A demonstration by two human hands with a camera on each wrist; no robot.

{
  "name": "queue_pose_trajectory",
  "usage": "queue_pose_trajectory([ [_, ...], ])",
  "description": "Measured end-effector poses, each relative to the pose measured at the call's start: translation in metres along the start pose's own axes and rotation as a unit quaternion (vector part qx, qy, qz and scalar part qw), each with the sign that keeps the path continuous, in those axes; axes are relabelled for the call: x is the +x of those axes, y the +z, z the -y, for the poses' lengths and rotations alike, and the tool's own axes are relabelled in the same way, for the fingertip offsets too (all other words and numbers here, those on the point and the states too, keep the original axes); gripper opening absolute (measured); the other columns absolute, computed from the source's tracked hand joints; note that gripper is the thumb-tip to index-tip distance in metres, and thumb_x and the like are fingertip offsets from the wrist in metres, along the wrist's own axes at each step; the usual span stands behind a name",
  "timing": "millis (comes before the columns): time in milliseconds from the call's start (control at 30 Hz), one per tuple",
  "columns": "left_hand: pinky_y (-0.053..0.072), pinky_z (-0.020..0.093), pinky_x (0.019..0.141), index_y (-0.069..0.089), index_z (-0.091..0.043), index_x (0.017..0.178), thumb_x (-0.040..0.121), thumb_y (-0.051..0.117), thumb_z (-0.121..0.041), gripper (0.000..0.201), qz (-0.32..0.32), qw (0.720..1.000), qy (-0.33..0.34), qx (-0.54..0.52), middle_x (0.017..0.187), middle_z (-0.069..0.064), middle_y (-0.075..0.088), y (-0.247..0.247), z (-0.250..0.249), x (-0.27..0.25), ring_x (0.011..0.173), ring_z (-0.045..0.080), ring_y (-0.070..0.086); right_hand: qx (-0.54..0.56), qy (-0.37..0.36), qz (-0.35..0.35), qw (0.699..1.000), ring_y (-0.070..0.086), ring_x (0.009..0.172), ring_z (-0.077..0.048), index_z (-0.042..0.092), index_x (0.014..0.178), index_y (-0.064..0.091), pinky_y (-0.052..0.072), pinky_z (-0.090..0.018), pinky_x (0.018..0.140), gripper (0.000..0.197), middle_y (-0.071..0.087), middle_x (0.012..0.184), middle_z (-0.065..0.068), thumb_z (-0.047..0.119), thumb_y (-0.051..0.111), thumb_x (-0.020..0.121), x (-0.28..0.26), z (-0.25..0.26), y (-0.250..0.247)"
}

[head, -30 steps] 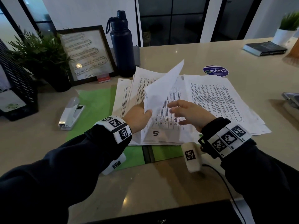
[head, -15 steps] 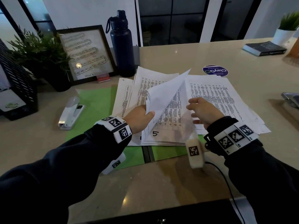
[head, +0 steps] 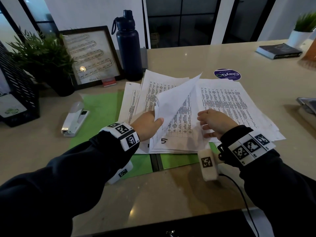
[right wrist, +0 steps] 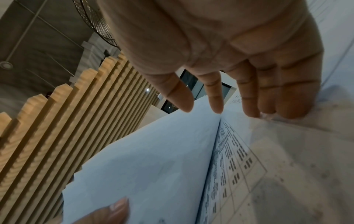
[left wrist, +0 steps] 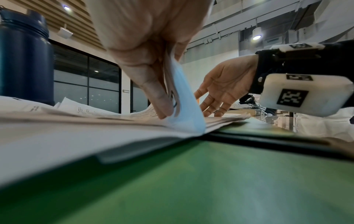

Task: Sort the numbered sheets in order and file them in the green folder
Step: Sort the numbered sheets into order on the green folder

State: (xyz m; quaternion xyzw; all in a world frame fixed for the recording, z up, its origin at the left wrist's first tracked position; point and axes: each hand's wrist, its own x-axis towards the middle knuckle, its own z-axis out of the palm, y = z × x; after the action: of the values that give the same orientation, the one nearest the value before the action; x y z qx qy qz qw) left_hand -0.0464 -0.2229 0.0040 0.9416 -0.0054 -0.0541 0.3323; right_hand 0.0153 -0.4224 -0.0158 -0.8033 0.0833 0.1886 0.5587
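An open green folder (head: 102, 113) lies flat on the table under two loose piles of printed sheets. The middle pile's top sheet (head: 181, 130) shows a handwritten 5 at its near corner. My left hand (head: 150, 124) pinches the corner of a lifted sheet (head: 176, 100), which curls up with its blank back toward me; in the left wrist view the fingers (left wrist: 159, 97) clamp that sheet (left wrist: 187, 109). My right hand (head: 213, 122) hovers open between the piles, fingers spread (right wrist: 268, 97), holding nothing. The right pile (head: 239, 103) lies fanned.
A white stapler (head: 73, 120) lies on the folder's left edge. A dark bottle (head: 128, 48), a framed picture (head: 92, 57) and a plant (head: 39, 59) stand behind. A round purple sticker (head: 227, 75), a book (head: 278, 51) and a phone (head: 307, 105) are to the right.
The lifted sheet has dropped lower and swung right. My right hand moved right, away from the lifted sheet, toward the right pile. The left hand kept its pinch.
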Motion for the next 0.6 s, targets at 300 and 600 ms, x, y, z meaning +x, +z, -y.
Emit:
queue_pose_trajectory([
  [300, 0.034, 0.021, 0.084, 0.046, -0.010, 0.134, 0.099, 0.036, -0.020, 0.038, 0.002, 1.000, 0.008, 0.003, 0.131, 0.012, 0.055, 0.002, 0.003, 0.002, 0.117, 0.027, 0.051, -0.008, 0.026, 0.019, 0.999, 0.045, 0.054, -0.019, 0.010, 0.099, 0.053, 0.038, -0.024, 0.053, 0.009, 0.056, 0.078, -0.011, 0.013, 0.050, 0.092, -0.005, 0.000, -0.001],
  [600, 0.039, 0.021, 0.077, 0.045, -0.012, 0.135, 0.099, 0.037, -0.029, 0.040, 0.010, 1.000, 0.003, -0.013, 0.127, 0.012, 0.057, 0.001, 0.003, 0.000, 0.110, 0.027, 0.056, 0.020, -0.123, 0.085, 0.989, 0.055, 0.063, -0.014, 0.018, 0.084, 0.064, 0.048, -0.022, 0.048, 0.028, 0.060, 0.079, -0.003, 0.000, 0.045, 0.091, -0.014, 0.016, 0.022],
])
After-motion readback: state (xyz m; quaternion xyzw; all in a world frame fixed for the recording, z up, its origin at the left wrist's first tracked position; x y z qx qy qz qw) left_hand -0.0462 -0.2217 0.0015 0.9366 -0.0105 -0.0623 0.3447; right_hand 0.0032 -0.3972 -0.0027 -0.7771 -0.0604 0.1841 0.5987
